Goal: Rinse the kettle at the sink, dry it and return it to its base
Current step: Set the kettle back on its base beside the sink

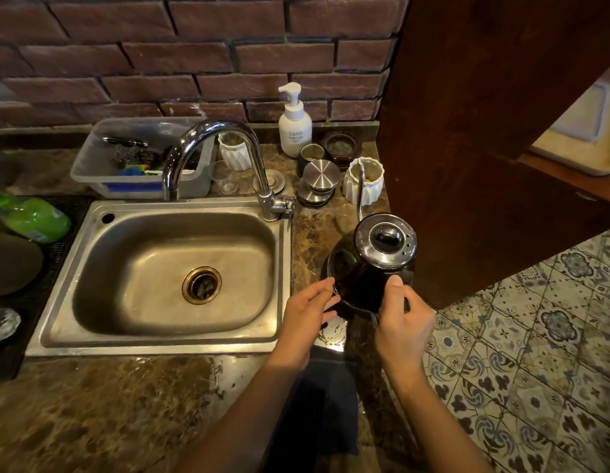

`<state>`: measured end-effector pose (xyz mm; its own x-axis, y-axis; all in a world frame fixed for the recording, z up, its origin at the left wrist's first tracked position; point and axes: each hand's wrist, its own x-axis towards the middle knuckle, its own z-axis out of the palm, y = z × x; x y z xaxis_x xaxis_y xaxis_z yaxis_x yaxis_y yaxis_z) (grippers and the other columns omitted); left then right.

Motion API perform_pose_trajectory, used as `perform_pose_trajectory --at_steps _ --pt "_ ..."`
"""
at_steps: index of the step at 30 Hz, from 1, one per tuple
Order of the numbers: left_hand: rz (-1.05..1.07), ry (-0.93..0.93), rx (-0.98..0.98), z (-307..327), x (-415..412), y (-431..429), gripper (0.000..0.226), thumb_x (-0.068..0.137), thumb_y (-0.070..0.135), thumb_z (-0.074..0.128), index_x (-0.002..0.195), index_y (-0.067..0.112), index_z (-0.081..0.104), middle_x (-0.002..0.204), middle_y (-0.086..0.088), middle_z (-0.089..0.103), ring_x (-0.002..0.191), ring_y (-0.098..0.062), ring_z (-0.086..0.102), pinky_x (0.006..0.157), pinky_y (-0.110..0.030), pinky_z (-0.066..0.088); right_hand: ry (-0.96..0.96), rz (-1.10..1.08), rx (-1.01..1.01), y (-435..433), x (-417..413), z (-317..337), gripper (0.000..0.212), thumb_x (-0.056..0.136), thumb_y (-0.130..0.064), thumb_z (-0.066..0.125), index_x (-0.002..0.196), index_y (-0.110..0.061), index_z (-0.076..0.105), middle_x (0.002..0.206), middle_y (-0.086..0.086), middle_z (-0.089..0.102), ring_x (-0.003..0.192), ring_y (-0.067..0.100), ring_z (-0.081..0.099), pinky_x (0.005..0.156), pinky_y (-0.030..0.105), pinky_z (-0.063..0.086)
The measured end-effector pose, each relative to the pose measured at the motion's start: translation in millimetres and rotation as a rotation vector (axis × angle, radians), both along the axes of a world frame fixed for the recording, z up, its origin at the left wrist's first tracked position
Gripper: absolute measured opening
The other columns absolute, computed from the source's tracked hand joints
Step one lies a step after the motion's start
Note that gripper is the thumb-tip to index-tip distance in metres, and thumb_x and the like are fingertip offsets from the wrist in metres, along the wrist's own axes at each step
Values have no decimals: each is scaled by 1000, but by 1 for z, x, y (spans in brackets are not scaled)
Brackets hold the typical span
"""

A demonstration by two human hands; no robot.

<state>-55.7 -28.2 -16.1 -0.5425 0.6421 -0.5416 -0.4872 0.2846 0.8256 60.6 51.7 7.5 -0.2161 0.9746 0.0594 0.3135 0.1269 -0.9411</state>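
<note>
A black gooseneck kettle (363, 268) with a shiny steel lid (387, 241) and a thin spout (359, 192) stands on the marble counter right of the steel sink (92, 268). My right hand (402, 322) is closed around the kettle's handle at its near side. My left hand (308, 307) is open, its fingertips touching the kettle's lower left side. Under the kettle's near edge a round base (332, 331) shows partly. A dark cloth (327, 397) lies on the counter between my forearms. The chrome tap (228, 158) arches over the sink; no water runs.
A soap pump bottle (294, 122), white ribbed cups (363, 180), steel lids (320, 179) and a plastic tub (139, 158) of scrubbers stand behind the sink. A green bottle (35, 218) and dishes lie on a black mat at left. A wooden panel (484, 148) rises just right of the kettle.
</note>
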Motion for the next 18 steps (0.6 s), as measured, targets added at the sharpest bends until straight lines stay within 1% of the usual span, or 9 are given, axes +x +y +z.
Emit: perform_pose_trajectory --at_steps 2,6,9,10,13,14,16,17,18 --pt "17 25 21 3 2 -7 33 104 22 56 135 17 63 127 1 70 115 -13 70 100 -36 56 43 17 5 -5 2 5 49 98 -46 46 54 -25 39 50 -6 37 46 7 32 46 22 24" --pt "28 37 63 4 1 -15 30 103 21 56 132 16 65 116 11 71 111 -11 71 91 -26 58 51 20 6 -11 5 7 51 97 -47 44 55 -20 40 51 -1 38 47 8 32 47 28 24" --pt "25 33 53 2 -1 -14 30 103 22 56 132 17 65 116 11 71 112 -9 71 90 -24 58 49 25 8 -9 3 6 49 96 -47 44 55 -21 41 51 -2 38 47 8 32 47 27 23" --pt "26 28 45 1 -1 -14 30 103 22 56 132 18 65 119 8 71 112 -10 71 92 -25 58 45 25 8 -9 2 5 48 96 -47 45 55 -22 42 51 -4 38 47 8 33 47 26 23" --pt "30 -6 26 -3 -1 -10 33 103 24 57 135 18 62 130 -2 70 114 -12 70 101 -35 55 33 32 -23 -5 -3 -2 48 95 -47 46 55 -22 46 50 -9 41 47 6 36 48 27 27" --pt "30 -16 19 -5 -1 -9 34 103 24 57 136 18 61 132 -4 69 115 -12 70 102 -37 55 28 40 -31 -3 -5 -4 49 96 -47 47 55 -20 47 50 -8 42 48 6 36 48 29 28" --pt "23 -25 5 -10 -3 -6 36 103 25 57 139 18 60 135 -4 67 115 -12 69 103 -39 54 12 40 -33 0 -10 -8 52 96 -46 47 54 -15 46 50 -3 42 49 12 36 48 33 28" --pt "18 -27 1 -12 -4 -5 37 103 25 57 140 18 59 136 -4 66 116 -12 69 103 -39 54 5 32 -33 1 -12 -10 52 96 -45 48 54 -15 46 50 -1 42 48 11 36 47 32 28" --pt "10 -31 -5 -14 -5 -4 38 103 26 57 140 18 58 137 -5 66 116 -12 69 103 -39 54 4 25 -33 1 -13 -12 51 96 -45 48 53 -18 46 49 -3 41 47 7 35 46 28 28"
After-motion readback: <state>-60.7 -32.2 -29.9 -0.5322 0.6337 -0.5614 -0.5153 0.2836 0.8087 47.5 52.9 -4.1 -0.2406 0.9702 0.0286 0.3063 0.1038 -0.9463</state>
